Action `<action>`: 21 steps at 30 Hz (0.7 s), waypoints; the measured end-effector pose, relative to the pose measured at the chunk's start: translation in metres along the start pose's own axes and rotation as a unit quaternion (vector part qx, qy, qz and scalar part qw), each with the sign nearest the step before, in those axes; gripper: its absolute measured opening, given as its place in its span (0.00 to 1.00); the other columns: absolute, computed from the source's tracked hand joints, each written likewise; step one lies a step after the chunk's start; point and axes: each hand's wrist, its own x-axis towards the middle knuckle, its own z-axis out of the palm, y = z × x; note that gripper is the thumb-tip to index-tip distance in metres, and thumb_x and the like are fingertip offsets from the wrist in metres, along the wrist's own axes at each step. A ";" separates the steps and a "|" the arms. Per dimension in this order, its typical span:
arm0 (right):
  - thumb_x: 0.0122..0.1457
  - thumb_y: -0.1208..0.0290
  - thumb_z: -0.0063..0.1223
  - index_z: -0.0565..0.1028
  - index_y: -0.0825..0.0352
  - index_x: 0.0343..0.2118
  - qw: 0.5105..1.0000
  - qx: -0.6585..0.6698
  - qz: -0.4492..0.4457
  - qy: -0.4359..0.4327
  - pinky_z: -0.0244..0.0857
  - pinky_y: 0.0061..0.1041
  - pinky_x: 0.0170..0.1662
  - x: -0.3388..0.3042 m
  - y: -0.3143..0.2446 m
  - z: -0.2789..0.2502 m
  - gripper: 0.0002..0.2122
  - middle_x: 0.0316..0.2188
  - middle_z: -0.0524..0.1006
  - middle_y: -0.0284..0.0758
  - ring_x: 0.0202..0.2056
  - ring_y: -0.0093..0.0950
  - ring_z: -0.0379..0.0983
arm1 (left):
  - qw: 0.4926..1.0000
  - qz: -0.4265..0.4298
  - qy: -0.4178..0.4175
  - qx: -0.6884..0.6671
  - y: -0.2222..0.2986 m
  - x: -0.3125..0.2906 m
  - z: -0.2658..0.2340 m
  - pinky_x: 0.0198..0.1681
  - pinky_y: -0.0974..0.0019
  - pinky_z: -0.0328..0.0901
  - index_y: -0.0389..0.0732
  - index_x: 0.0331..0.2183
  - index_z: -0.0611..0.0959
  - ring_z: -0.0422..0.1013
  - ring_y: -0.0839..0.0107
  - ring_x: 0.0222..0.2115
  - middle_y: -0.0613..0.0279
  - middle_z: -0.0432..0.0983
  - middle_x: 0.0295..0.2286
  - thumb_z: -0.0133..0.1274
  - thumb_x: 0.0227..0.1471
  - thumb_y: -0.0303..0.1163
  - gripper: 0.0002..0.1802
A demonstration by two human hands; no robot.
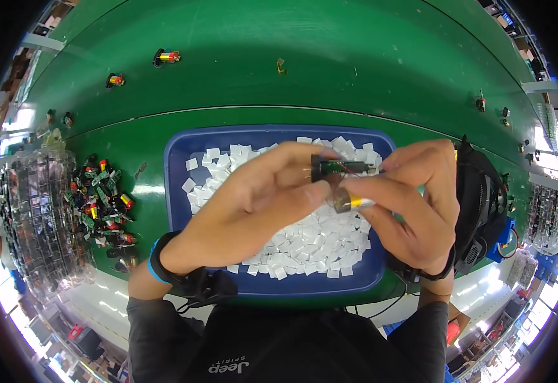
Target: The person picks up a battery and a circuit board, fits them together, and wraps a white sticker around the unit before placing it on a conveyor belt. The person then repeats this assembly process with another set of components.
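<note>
A: Anything in the left hand point(247, 201)?

B: Yes, a black housing point(318, 168) with a small green circuit board point(335, 167) and a red wire point(354, 167), clamped between thumb and fingers, above the middle of a blue tray point(172, 255)

A: And in the right hand point(419, 214)?

B: Pinched between thumb and fingers, a small cylinder point(357, 202) with a yellow band, darker toward the left end, just below the circuit board in view; rather blurred there, so cannot tell whether joined to the housing or apart from it

A: Hands touching each other?

B: Thumb tips very near each other, but cannot tell about contact

A: Underneath?

B: In the tray, a loose heap of small white squares point(292, 255), partly hidden by both hands; under the tray, a green table point(247, 76)

A: Over on the left?

B: A pile of loose parts point(103, 198), with green boards among red and yellow cylinders; farther left, a tall stack of clear plastic trays point(39, 217)

A: On the right?

B: A black bag point(480, 198), just beyond the right hand

A: And across the table?

B: Two small assemblies point(169, 57) with yellow cylinders, toward the far left, well apart from the tray; nearer the middle, a tiny yellowish piece point(281, 66)
</note>
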 end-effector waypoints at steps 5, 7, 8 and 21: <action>0.29 0.79 0.70 0.83 0.62 0.35 0.998 -0.046 0.007 -0.034 0.64 0.30 0.34 -0.003 -0.003 0.002 0.22 0.30 0.71 0.30 0.34 0.33 0.68 | 0.988 0.029 -0.002 0.151 -0.003 0.003 -0.005 0.40 0.71 0.68 0.35 0.54 0.72 0.72 0.75 0.36 0.60 0.75 0.40 0.49 0.59 0.25 0.20; 0.29 0.79 0.69 0.83 0.62 0.36 0.998 -0.047 0.006 -0.049 0.64 0.30 0.35 -0.004 -0.005 0.002 0.23 0.30 0.71 0.30 0.35 0.34 0.68 | 0.975 0.046 0.002 0.218 -0.004 0.005 -0.006 0.38 0.72 0.68 0.36 0.54 0.72 0.72 0.77 0.34 0.61 0.76 0.40 0.49 0.58 0.23 0.21; 0.29 0.79 0.69 0.84 0.62 0.36 0.997 -0.057 0.008 -0.054 0.64 0.30 0.35 -0.004 -0.005 0.001 0.23 0.30 0.71 0.30 0.35 0.34 0.68 | 0.978 0.045 0.004 0.205 -0.005 0.005 -0.006 0.37 0.73 0.68 0.36 0.54 0.72 0.71 0.77 0.32 0.61 0.76 0.40 0.49 0.57 0.22 0.21; 0.31 0.83 0.69 0.85 0.62 0.33 0.992 -0.129 0.006 0.010 0.69 0.33 0.36 -0.016 -0.001 -0.001 0.19 0.30 0.71 0.30 0.34 0.33 0.67 | 0.949 0.052 -0.002 0.312 0.000 0.003 0.011 0.36 0.70 0.71 0.37 0.51 0.75 0.75 0.74 0.37 0.59 0.77 0.43 0.54 0.53 0.19 0.22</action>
